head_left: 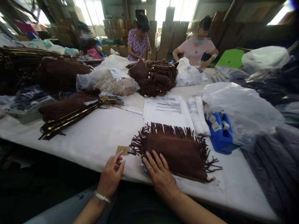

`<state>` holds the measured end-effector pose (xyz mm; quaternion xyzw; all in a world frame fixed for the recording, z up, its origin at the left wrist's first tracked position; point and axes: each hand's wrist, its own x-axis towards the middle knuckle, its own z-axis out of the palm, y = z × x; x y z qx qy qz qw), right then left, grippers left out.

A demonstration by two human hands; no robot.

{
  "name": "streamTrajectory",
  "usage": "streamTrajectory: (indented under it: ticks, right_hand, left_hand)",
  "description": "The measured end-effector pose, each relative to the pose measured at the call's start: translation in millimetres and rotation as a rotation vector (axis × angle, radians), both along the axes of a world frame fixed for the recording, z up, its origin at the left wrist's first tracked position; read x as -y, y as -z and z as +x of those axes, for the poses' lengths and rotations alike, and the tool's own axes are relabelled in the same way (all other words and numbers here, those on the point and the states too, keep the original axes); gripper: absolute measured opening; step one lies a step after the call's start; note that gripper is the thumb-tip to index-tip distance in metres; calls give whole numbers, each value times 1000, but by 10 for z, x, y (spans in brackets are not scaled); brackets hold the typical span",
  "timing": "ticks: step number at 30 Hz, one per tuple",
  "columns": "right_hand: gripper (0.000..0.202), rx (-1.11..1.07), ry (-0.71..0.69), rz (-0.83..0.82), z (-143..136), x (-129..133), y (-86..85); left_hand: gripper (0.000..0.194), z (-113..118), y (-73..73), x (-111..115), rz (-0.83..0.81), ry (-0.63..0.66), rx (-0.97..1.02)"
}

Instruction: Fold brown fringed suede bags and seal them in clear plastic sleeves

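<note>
Pouch [177,152], brown, fringed: right hand [161,171] is pressing it flat, fingers spread; left hand [112,174] is seemingly pinching (view poor) beside pouch's tag [122,150]; tagging step, needing steadiness.

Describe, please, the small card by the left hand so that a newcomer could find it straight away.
Start at the long white table and come to its near edge, where a brown fringed pouch lies flat under the right hand. Just left of the fringe, above the left hand, lies the tan card. It is the only small, plain tan rectangle there; the other papers are white.
</note>
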<state>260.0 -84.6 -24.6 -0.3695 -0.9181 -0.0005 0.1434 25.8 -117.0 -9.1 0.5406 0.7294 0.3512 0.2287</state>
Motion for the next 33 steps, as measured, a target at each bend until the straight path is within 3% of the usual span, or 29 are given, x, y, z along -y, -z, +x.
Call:
streamTrajectory:
  ticks: [2,4,8,11,14,16,18,21,24,27,30,33]
  right_hand:
    - [62,10,-33,17,15,-40,11]
    - [62,16,-62,18,61,-72,8]
    - [61,6,-120,-7,140,-111,-17]
    - [60,-31,-143,-24,156,-122,-22]
    - [57,-63,-145,-31,163,-122,-30]
    - [55,-74,-152,-42,179,-115,-45]
    - [53,-89,-155,-46,205,-97,-59]
    - [54,-101,-119,-29,252,-45,-58]
    - [58,-97,-78,29,286,22,-24]
    - [59,-97,-60,98,285,55,-8]
    - [60,-76,-13,48,259,22,-52]
    - [70,-52,43,-68,232,-42,-109]
  left_hand:
    - [44,-152,9,-222,100,101,-319]
    - [38,-282,22,-425,111,177,-449]
    - [23,-483,-20,-606,51,244,-416]
    - [33,-592,-143,-518,-66,238,-307]
    - [40,-616,-335,-347,-224,105,-127]
    - [40,-533,-495,-284,-192,13,-90]
    - [38,-340,-659,-325,-81,20,-95]
    - [30,132,-825,-593,63,262,-62]
    - [23,684,-796,-971,48,545,49]
    - [27,1079,-645,-1267,-59,692,139]
    - [40,1070,-571,-1400,-93,708,224]
    - [42,644,-588,-1317,-31,499,290]
